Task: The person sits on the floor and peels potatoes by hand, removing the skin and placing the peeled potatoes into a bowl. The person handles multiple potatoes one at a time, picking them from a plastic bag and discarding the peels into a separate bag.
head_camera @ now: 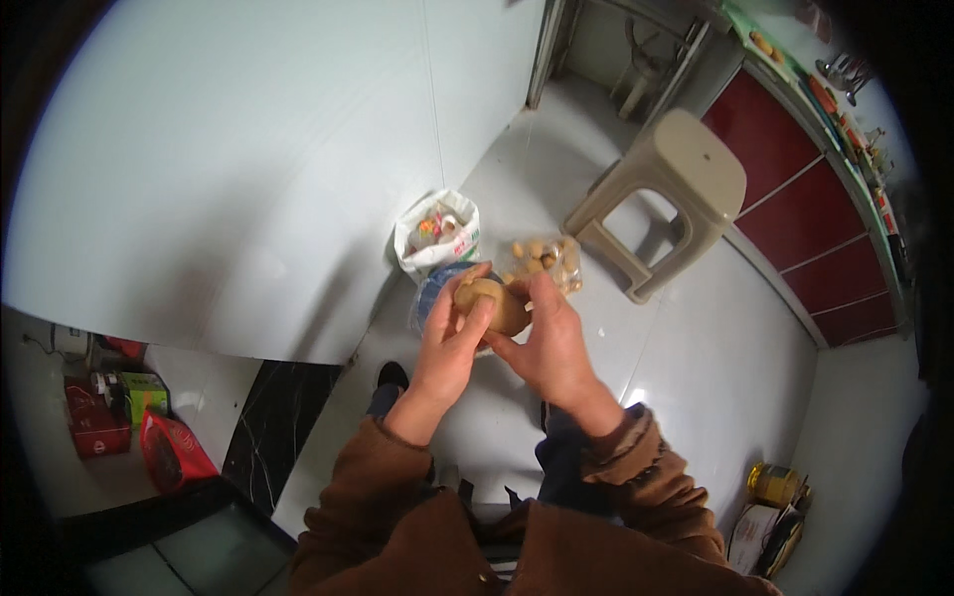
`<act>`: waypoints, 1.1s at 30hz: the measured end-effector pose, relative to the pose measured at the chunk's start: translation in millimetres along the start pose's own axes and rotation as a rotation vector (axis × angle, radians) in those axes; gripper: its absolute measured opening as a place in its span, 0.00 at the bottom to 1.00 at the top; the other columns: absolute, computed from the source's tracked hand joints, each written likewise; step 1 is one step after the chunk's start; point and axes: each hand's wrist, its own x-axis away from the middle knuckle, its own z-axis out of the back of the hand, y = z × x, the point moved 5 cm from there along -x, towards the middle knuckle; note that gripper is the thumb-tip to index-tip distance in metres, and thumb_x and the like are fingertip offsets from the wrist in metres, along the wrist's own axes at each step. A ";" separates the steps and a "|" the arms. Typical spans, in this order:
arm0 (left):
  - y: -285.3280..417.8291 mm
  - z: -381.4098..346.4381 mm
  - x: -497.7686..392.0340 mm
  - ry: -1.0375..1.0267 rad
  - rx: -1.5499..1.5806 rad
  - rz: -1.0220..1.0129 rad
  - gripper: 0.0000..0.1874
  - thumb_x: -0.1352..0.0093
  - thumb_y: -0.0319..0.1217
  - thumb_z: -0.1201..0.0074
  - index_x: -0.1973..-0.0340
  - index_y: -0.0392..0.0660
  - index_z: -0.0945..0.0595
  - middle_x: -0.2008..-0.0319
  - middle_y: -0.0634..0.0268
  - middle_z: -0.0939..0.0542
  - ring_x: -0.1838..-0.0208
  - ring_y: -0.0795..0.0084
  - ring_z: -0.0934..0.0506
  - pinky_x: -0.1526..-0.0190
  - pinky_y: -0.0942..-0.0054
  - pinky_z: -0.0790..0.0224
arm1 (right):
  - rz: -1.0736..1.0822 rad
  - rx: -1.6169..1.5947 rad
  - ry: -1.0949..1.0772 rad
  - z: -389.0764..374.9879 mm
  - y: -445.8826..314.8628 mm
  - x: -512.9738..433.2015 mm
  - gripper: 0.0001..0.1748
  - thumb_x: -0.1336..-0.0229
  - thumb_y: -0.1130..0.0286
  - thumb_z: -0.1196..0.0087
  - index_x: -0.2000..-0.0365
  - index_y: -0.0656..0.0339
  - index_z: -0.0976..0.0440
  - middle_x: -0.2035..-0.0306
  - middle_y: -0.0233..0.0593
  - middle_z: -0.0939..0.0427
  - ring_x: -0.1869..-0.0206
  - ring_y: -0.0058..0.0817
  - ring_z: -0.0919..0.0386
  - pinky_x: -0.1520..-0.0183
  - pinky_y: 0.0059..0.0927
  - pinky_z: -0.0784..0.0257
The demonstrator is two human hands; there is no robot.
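Note:
A brown potato [492,304] is held up in front of me between both hands. My left hand [452,335] wraps its left side, with the thumb lying across the near face. On the right side, my right hand [550,339] grips it, thumb underneath and fingers at the far edge; whether a small tool is in those fingers cannot be told. Beneath the hands, partly hidden, is a blue container [432,292] with clear plastic around it. A clear plastic bag [550,257] of several potatoes lies on the floor just beyond my right hand.
A white bag [406,246] with wrappers inside stands against the white panel [261,171]. To the right is a beige plastic stool [697,167]. Dark red cabinets [805,194] line the far right. A yellow oil bottle [771,483] stands at lower right, a red pouch [175,451] at lower left.

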 end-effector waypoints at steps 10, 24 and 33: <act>-28.1 46.3 -25.9 0.136 0.503 0.029 0.24 0.23 0.41 0.48 0.37 0.43 0.31 0.46 0.57 0.25 0.43 0.61 0.23 0.42 0.55 0.27 | -0.240 -0.639 0.067 -47.4 55.6 -12.3 0.09 0.32 0.72 0.45 0.58 0.69 0.26 0.65 0.33 0.23 0.67 0.18 0.24 0.68 0.23 0.26; -17.3 38.7 -61.7 0.213 0.424 0.099 0.25 0.20 0.47 0.63 0.41 0.40 0.26 0.63 0.63 0.22 0.63 0.72 0.26 0.58 0.73 0.34 | -0.562 -1.188 0.194 -98.8 74.0 -28.0 0.08 0.28 0.66 0.51 0.60 0.61 0.30 0.71 0.30 0.25 0.76 0.15 0.31 0.78 0.19 0.35; -20.3 47.1 -56.5 0.403 0.284 0.023 0.26 0.20 0.47 0.61 0.43 0.35 0.25 0.54 0.64 0.24 0.52 0.74 0.26 0.48 0.71 0.31 | -0.439 -1.124 0.018 -95.0 59.0 -30.2 0.06 0.32 0.71 0.47 0.59 0.60 0.31 0.67 0.30 0.26 0.73 0.13 0.31 0.74 0.16 0.33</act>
